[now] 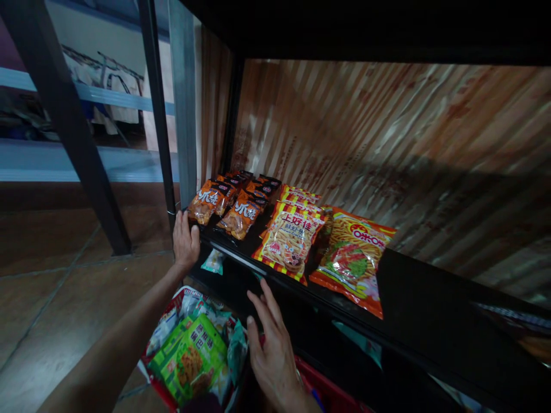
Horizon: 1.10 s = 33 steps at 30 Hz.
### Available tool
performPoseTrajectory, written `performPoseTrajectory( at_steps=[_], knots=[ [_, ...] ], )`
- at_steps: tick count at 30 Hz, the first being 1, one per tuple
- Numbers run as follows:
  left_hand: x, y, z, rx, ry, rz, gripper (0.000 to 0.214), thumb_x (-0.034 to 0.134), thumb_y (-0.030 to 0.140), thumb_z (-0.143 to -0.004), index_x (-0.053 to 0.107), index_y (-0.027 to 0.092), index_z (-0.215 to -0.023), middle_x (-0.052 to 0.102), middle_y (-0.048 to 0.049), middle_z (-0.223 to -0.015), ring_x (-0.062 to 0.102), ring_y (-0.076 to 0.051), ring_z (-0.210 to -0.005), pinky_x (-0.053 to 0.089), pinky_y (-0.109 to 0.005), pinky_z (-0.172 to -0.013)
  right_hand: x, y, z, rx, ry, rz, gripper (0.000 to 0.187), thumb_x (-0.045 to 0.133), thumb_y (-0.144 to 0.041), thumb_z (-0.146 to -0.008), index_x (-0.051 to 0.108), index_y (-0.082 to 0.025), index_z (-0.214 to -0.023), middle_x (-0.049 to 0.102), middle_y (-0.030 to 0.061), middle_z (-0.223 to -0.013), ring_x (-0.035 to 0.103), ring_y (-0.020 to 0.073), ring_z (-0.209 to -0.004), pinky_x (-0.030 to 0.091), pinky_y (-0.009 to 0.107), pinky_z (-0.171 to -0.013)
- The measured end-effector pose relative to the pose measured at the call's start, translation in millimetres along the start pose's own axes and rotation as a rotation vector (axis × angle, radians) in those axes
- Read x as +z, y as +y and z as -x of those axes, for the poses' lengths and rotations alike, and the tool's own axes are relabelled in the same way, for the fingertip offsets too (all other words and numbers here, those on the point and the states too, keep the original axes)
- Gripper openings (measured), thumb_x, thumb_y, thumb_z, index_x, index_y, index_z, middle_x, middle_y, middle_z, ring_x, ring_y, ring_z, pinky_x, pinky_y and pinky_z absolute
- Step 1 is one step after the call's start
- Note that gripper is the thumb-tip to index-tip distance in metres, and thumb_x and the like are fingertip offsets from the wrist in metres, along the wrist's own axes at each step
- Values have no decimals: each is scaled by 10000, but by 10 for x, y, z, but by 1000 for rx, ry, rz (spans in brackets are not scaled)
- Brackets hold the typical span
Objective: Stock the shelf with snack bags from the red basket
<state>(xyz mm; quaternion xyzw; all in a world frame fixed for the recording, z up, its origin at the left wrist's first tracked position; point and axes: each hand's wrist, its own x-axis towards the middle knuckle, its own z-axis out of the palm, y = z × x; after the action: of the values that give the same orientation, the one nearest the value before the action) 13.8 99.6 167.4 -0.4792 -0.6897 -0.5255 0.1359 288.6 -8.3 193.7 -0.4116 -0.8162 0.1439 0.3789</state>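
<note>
My left hand [185, 242] is open, its fingers up at the left end of the black shelf [426, 298], next to the orange and black snack bags [205, 202] standing in two rows. Nothing shows in it. Below the shelf's front edge, my right hand [270, 344] is open too, fingers apart and empty. Just above it stands a red and yellow striped bag of prawn crackers [289, 240], with more of its kind behind. To the right leans a larger orange noodle snack bag [353, 255].
A red and white basket [148, 376] below holds green snack packs [196, 355] and teal bags. Teal packets [361, 343] lie on a lower shelf. Dark metal posts [81, 132] rise at the left. Corrugated sheeting [387, 137] backs the shelf.
</note>
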Motion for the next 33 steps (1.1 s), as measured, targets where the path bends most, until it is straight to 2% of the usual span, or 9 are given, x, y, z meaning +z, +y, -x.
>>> performPoseTrajectory(
  at_steps=[4,7,10,13,16,22,25,33],
  knots=[
    [-22,-38,146,-16,-52,-2,565,306,376,-921,308,100,-1414,272,-182,-1501,198,-249,-1408,209,-444,-1135,-169,162,332,43,-25,46,380,444,-227,-882,576,-226,-1239,417,89,-1444,471,236,-1269,477,358,-992],
    [-19,-32,80,-11,-86,-26,558,323,369,-911,329,113,-1407,308,-169,-1489,211,-252,-1404,214,-452,-1133,-275,306,513,71,-45,59,375,451,-238,-882,585,-241,-1232,426,84,-1438,484,236,-1254,495,337,-970],
    [-5,-9,-38,-11,-117,-78,574,332,374,-900,367,61,-1380,349,-203,-1457,244,-276,-1390,220,-452,-1130,-337,423,646,91,-30,61,357,448,-242,-887,604,-244,-1208,431,87,-1434,493,231,-1244,509,321,-952],
    [3,0,-104,-18,-123,-103,572,344,378,-888,406,49,-1351,374,-211,-1438,276,-286,-1375,228,-443,-1128,-361,494,777,90,-19,76,335,455,-260,-887,633,-251,-1170,452,86,-1419,508,234,-1229,503,322,-959],
    [-13,5,-104,-3,-123,-103,539,363,386,-880,432,110,-1337,415,-175,-1416,297,-283,-1365,233,-457,-1121,-351,532,938,143,14,92,327,453,-294,-887,650,-253,-1145,474,86,-1404,523,239,-1217,503,327,-959],
    [-57,24,-132,-23,-96,-80,553,435,398,-842,433,123,-1322,350,-179,-1451,250,-301,-1379,211,-475,-1125,-327,596,1267,285,141,79,342,401,-337,-896,679,-260,-1078,522,74,-1361,540,235,-1204,506,351,-963],
    [-53,16,-168,-27,-117,-59,539,430,378,-837,426,134,-1317,356,-171,-1449,261,-296,-1376,223,-475,-1122,-364,631,1351,291,150,97,338,409,-342,-890,689,-254,-1058,528,88,-1352,541,248,-1202,521,352,-942],
    [-13,-35,-118,-48,-63,-23,540,411,389,-862,394,106,-1322,343,-182,-1448,235,-274,-1388,211,-446,-1136,-454,610,1412,277,136,134,319,419,-310,-892,683,-256,-1062,534,86,-1347,562,246,-1176,542,332,-910]
  ],
)
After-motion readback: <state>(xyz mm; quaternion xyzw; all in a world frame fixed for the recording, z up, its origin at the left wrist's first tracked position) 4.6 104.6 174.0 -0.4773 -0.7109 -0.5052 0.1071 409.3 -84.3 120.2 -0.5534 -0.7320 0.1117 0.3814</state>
